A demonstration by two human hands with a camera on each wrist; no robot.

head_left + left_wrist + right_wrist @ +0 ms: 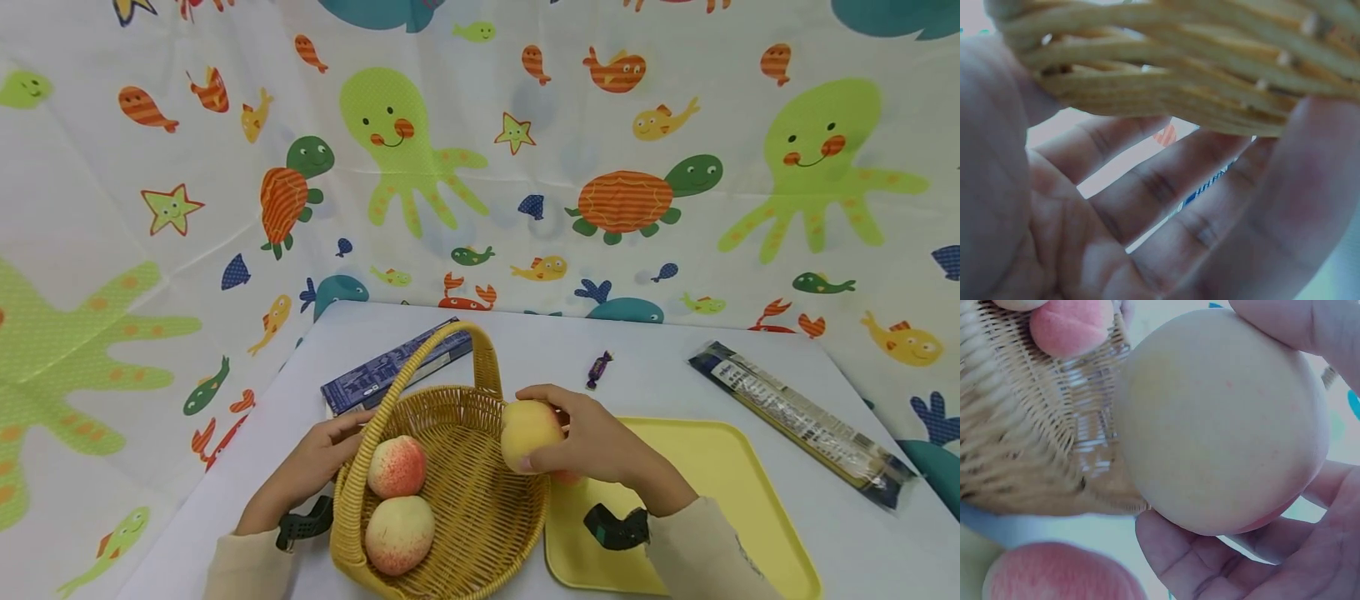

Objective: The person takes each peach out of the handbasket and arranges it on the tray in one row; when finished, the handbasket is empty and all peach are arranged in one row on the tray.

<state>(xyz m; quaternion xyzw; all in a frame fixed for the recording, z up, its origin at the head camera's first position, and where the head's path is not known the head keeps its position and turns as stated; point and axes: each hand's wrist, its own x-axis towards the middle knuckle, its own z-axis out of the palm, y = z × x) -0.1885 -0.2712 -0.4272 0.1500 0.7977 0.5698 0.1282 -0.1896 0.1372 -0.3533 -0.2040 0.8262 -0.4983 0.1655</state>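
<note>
A yellow wicker basket (pixel 480 508) with a tall handle stands at the front, holding two peaches, a redder peach (pixel 397 467) above a paler peach (pixel 401 536). My left hand (pixel 327 454) holds the basket's left side; in the left wrist view its fingers (pixel 1154 181) reach behind the woven wall (pixel 1166 75). My right hand (pixel 588 442) grips a yellowish peach (pixel 531 435) between thumb and fingers, at the basket's right rim. Close up, this held peach (pixel 1222 425) overlaps the basket (pixel 1022 412). Below the right hand, a further peach (pixel 1063 575) lies partly hidden.
A yellow tray (pixel 697 517) lies to the right of the basket. Behind the basket sits a long blue box (pixel 367 379). Farther back is a small purple wrapped candy (pixel 599 369), and a long plastic-wrapped packet (pixel 802 421) lies at the right. A sea-animal printed cloth (pixel 480 167) hangs behind the table.
</note>
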